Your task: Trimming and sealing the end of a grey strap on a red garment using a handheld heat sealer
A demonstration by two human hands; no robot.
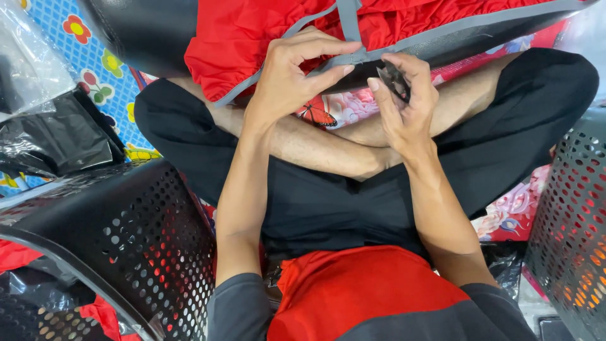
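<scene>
**Two hands working a grey strap on a red and black cover**

The grey strap [351, 58] runs along the edge of a red fabric piece [252, 31] that lies across the upper part of the view, over the seated person's crossed legs. Where a vertical length of strap meets the horizontal one, the left hand [287, 79] pinches the strap between thumb and forefinger, its fingers curled closed on the webbing. The right hand [404, 104] sits just beside it, to the right, with its fingers closed around a small dark object [394, 79]; what kind of object it is cannot be told, as most of it is hidden in the palm. The fingertips of the two hands are near each other at the strap junction.

Behind the strap a black panel [467, 38] of the same cover slopes toward the upper right, edged with the same grey binding. Below the hands are the person's bare shins and black shorts [341, 202], and, at the bottom, a red and grey shirt [366, 297].

A black perforated basket [145, 233] stands at lower left with red material showing through its holes. A second perforated basket [571, 208] stands at the right edge. Crumpled black plastic bags [57, 139] lie at far left on a floral mat [104, 63].
</scene>
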